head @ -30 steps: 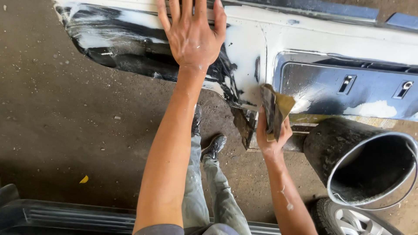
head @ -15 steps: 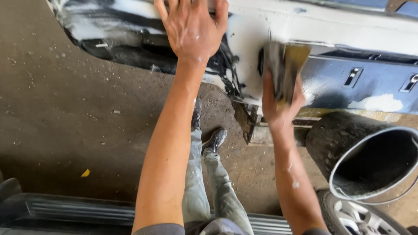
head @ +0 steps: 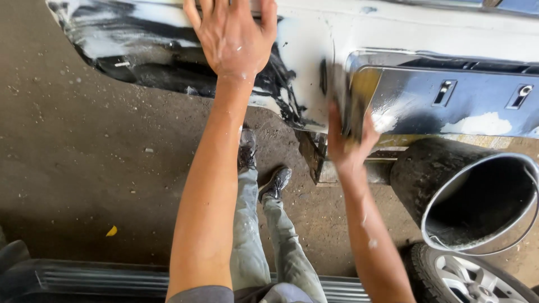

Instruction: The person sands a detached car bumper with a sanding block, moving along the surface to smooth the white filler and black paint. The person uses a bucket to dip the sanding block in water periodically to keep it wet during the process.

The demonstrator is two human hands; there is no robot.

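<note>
The left hand [head: 233,36] lies flat, fingers spread, on the white car body panel [head: 303,62], which is smeared with pale filler and shows torn black edges along its lower rim. The right hand [head: 349,140] is clamped on a folded sheet of sandpaper [head: 352,104], dark and blurred, pressed against the panel just beside a shiny chrome bumper section [head: 449,101]. A black bucket [head: 426,174] stands near the right forearm, above a wheel [head: 471,280] on the concrete floor [head: 84,168].

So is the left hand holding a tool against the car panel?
No, the left hand lies flat and empty, fingers spread, on the white car panel; the right hand grips the sanding block.
</note>
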